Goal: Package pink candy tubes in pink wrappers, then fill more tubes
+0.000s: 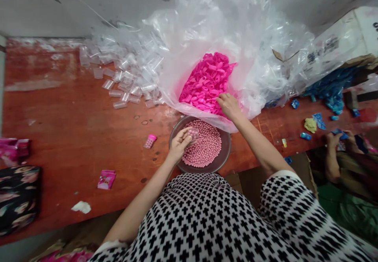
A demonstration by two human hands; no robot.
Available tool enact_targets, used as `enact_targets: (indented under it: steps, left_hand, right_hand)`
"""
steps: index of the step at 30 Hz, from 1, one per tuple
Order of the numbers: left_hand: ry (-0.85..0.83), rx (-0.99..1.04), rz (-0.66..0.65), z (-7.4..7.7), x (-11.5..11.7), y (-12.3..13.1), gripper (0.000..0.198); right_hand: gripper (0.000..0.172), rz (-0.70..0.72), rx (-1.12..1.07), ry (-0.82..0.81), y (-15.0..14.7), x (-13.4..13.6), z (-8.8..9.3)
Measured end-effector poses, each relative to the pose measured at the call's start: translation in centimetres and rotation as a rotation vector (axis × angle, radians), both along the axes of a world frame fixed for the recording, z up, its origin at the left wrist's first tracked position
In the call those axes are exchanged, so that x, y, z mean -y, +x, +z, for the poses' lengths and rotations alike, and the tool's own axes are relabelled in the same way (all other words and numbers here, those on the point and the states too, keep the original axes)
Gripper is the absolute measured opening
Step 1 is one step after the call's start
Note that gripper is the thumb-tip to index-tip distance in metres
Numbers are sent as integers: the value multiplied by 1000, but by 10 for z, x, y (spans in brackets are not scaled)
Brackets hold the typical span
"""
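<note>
My left hand [179, 143] is closed around a small clear plastic cup [193, 135] with pink balls inside, held over a dark bowl [225, 155]. Loose pink balls [203, 152] fill much of that bowl. Farther back, my right hand [230, 105] reaches into a large clear plastic bag [203, 22], its bent fingers at a heap of bright pink plastic pieces [206, 81]. Whatever those fingers pinch is hidden. Left of the bowl, a filled cup with a pink cap [150, 141] lies on the red-brown table [67, 128].
Several empty clear cups [124, 85] lie scattered left of the bag. A pink packet [106, 179], a scrap of white paper [81, 207] and a floral pouch [20, 199] are at left. On the right, a co-worker's hands [335, 139] hold something blue near a white box [339, 37].
</note>
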State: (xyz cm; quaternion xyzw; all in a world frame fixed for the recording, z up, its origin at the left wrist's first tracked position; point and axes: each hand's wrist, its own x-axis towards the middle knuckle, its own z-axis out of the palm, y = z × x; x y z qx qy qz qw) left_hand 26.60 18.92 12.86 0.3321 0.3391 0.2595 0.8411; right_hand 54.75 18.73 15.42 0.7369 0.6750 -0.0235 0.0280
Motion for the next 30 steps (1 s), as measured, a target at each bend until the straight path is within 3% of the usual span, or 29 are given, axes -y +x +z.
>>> enact_targets:
  steps: [3,12,14,17,21,25,30]
  left_hand:
    - [-29,17,41,3,-2,4,41]
    - [-109,104,69,13,-2,7,39]
    - [-99,108,66,14,-1,7,39]
    - [-48,72,81,13,2,6,40]
    - [154,-47,92,7,7,8,39]
    - [505,-259,41,4,12,8,35]
    - [705,-298,-23,11,18,2,34]
  right_hand:
    - [35,114,124,-82,5,-14,-5]
    - [34,417,269,-85,23,-8,-14]
    - [34,420,251,-88,27,-11,-14]
    - [31,251,164,25,26,-10,-4]
    - [31,19,-168,304,-10,15,27]
    - [33,164,-650,267,-69,50,48]
    - [28,251,-762,242,-104,70,42]
